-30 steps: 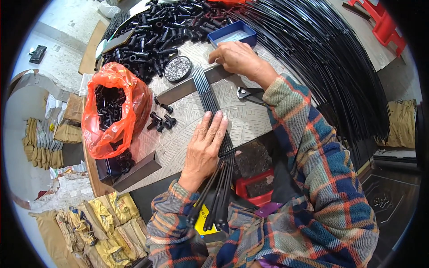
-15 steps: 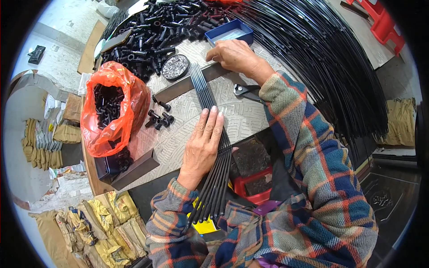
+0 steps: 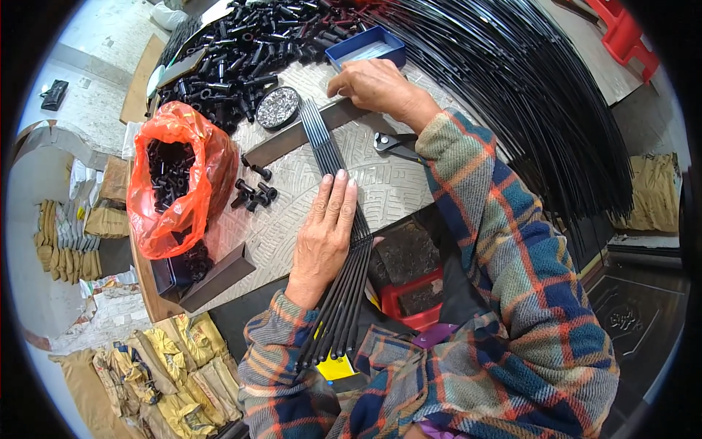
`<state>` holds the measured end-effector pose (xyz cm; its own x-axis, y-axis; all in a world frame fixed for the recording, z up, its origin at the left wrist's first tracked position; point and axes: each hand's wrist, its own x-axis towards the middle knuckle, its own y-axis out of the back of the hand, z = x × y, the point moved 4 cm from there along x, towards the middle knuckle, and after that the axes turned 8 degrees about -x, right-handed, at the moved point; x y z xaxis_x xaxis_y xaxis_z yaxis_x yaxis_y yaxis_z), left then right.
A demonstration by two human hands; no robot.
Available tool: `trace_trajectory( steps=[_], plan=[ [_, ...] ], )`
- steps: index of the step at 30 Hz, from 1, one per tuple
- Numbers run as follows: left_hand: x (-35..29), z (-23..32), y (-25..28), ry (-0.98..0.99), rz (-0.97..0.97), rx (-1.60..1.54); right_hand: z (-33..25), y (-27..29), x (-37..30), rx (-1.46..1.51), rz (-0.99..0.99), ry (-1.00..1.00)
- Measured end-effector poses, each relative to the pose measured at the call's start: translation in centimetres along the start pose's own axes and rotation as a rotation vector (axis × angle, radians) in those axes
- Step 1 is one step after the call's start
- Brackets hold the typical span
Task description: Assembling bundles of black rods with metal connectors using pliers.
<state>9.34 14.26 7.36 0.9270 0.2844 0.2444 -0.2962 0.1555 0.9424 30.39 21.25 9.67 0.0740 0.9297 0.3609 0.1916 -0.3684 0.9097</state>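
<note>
My left hand (image 3: 322,241) lies flat with outstretched fingers on a fanned row of thin black rods (image 3: 330,155). Their pale tips point away from me, and their dark, thicker ends (image 3: 329,333) hang over the table's near edge toward my lap. Beyond the rods, my right hand (image 3: 376,88) is bent above a long metal angle bar (image 3: 289,139), close to a blue box (image 3: 368,48) of thin pale pieces. Its fingers are curled together; anything between them is hidden. Dark-handled pliers (image 3: 395,144) lie below the right wrist. A round dish of silvery bits (image 3: 278,107) stands left of the rod tips.
An orange-red plastic bag (image 3: 175,183) of black tubular parts stands on the left. Several loose parts (image 3: 254,196) lie beside it, with a large heap (image 3: 241,58) behind. Long black rods (image 3: 512,88) cover the right side. A metal angle piece (image 3: 219,276) lies at the near left edge.
The whole scene sits slightly farther left in the view. Both hands keep their places relative to the rods and the bar.
</note>
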Motion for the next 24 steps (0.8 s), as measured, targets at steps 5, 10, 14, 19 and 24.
trace_trajectory(
  steps=[5,10,14,19,24],
  plan=[
    [0.08,-0.03,-0.10,-0.013,0.002,0.020,0.12,-0.17,0.02,0.007,-0.004,-0.002],
    [0.12,0.18,-0.02,-0.014,-0.001,0.026,0.14,0.01,-0.02,0.044,0.026,-0.003],
    [0.19,0.32,0.11,0.008,0.000,0.002,-0.01,-0.16,-0.02,0.003,0.010,0.025],
    [0.23,0.23,-0.04,0.004,-0.008,0.001,-0.44,-0.52,0.45,-0.071,0.096,0.090],
    [0.14,-0.16,-0.30,-0.001,-0.030,0.039,-0.20,-0.98,0.85,-0.044,0.098,0.104]
  ],
)
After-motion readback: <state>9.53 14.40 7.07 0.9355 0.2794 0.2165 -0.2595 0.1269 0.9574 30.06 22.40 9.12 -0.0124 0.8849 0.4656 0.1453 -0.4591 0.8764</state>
